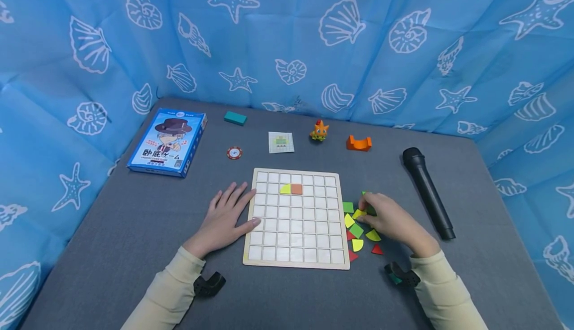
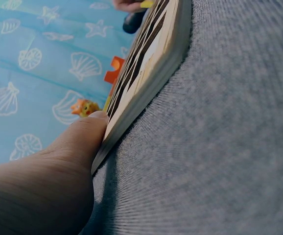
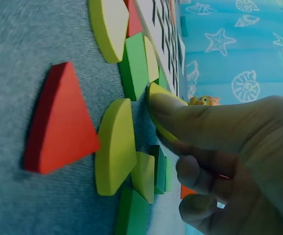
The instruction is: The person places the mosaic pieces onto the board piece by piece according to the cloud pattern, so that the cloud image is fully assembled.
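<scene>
Left hand point(image 1: 224, 219) lies flat, fingers straight, steadying the board point(image 1: 296, 219) at its nine o'clock edge. Right hand point(image 1: 389, 219) pinches a yellow piece point(image 1: 358, 214) in the pile at the board's three o'clock. Picking, I'd say; next comes lifting it cleanly to an empty cell.

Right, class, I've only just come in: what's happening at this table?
A person is working at a wooden grid board on a grey table. The left hand rests flat against the board's left edge. The right hand pinches a yellow piece from the loose pile of green, yellow and red shapes beside the board. Two pieces already sit in the grid: a yellow quarter-circle and an orange square.
</scene>
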Tool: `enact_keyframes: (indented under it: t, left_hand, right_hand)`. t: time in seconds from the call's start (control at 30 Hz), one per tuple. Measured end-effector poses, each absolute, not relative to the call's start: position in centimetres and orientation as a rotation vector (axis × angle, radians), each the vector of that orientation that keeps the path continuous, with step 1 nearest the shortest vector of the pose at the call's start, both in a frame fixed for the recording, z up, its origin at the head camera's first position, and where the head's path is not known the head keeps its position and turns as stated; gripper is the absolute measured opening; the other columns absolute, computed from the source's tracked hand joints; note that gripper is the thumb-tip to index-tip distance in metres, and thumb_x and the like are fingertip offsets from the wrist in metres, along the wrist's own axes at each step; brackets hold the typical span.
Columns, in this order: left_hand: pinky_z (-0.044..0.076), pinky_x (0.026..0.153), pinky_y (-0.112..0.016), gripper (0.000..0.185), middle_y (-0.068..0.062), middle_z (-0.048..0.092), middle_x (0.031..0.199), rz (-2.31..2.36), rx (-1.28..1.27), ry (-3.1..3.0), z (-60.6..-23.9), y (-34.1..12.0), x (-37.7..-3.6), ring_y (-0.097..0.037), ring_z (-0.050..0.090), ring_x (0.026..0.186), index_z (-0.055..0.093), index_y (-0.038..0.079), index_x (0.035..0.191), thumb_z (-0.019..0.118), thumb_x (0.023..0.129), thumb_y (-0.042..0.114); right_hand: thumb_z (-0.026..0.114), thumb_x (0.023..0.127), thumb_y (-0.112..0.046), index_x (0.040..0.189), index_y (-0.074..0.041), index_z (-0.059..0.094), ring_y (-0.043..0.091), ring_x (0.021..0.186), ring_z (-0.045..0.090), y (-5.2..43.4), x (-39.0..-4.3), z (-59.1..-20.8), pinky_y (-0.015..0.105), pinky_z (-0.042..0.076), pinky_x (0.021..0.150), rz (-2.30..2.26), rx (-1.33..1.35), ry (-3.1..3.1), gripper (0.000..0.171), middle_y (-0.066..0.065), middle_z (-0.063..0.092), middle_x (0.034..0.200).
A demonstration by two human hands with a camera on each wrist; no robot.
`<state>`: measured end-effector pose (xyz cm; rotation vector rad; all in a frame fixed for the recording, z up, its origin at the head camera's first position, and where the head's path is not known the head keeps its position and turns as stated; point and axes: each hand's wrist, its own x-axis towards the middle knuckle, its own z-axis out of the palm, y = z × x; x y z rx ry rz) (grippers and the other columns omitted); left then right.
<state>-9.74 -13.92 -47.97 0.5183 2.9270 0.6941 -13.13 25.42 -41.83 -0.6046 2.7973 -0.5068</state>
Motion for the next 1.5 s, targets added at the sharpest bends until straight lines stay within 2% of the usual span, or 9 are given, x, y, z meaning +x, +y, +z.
enact_keyframes:
  t: [0.1,0.43,0.83,1.2,1.5]
  left_hand:
    - [0.005,0.113,-0.059,0.075,-0.007,0.017,0.16,0.695,0.517,2.926,-47.9,-13.9,-9.7,-0.031,0.006,0.148,0.026,0.023,0.153,0.05,0.092,0.059]
    - [0.005,0.113,-0.059,0.075,-0.007,0.017,0.16,0.712,0.5,2.909,-47.8,-13.8,-9.7,-0.031,0.006,0.148,0.026,0.023,0.153,0.049,0.092,0.06]
    - [0.005,0.112,-0.059,0.074,-0.007,0.018,0.16,0.722,0.514,2.915,-47.7,-14.0,-9.6,-0.031,0.006,0.148,0.026,0.023,0.153,0.05,0.092,0.059]
    - [0.006,0.112,-0.059,0.074,-0.007,0.018,0.16,0.721,0.521,2.924,-47.7,-14.0,-9.7,-0.032,0.007,0.147,0.026,0.023,0.153,0.05,0.092,0.058]
    - [0.006,0.112,-0.059,0.074,-0.006,0.017,0.16,0.71,0.515,2.921,-47.8,-13.9,-9.7,-0.031,0.007,0.148,0.026,0.024,0.153,0.049,0.092,0.06]
  right_hand:
    - [0.072,0.085,-0.009,0.089,-0.015,0.059,0.011,0.073,0.048,25.7,-13.3,-41.9,0.026,0.043,0.061,-0.608,-0.664,2.791,0.015,-0.006,0.056,0.082]
    - [0.066,0.089,-0.005,0.101,-0.013,0.069,0.009,0.081,0.054,25.7,-14.0,-41.7,0.027,0.048,0.07,-0.799,-0.777,2.798,0.015,-0.003,0.064,0.097]
    - [0.057,0.095,-0.004,0.109,-0.009,0.069,0.012,0.078,0.053,23.4,-15.4,-41.5,0.025,0.048,0.066,-0.965,-0.791,2.724,0.019,0.0,0.062,0.101]
    - [0.058,0.096,-0.011,0.104,-0.014,0.068,0.013,0.081,0.056,20.2,-17.2,-41.6,0.03,0.05,0.072,-0.923,-0.764,2.68,0.013,-0.003,0.063,0.098]
    - [0.059,0.094,-0.006,0.104,-0.01,0.07,0.012,0.082,0.056,18.1,-18.5,-42.0,0.032,0.051,0.073,-0.916,-0.874,2.642,0.015,0.0,0.065,0.099]
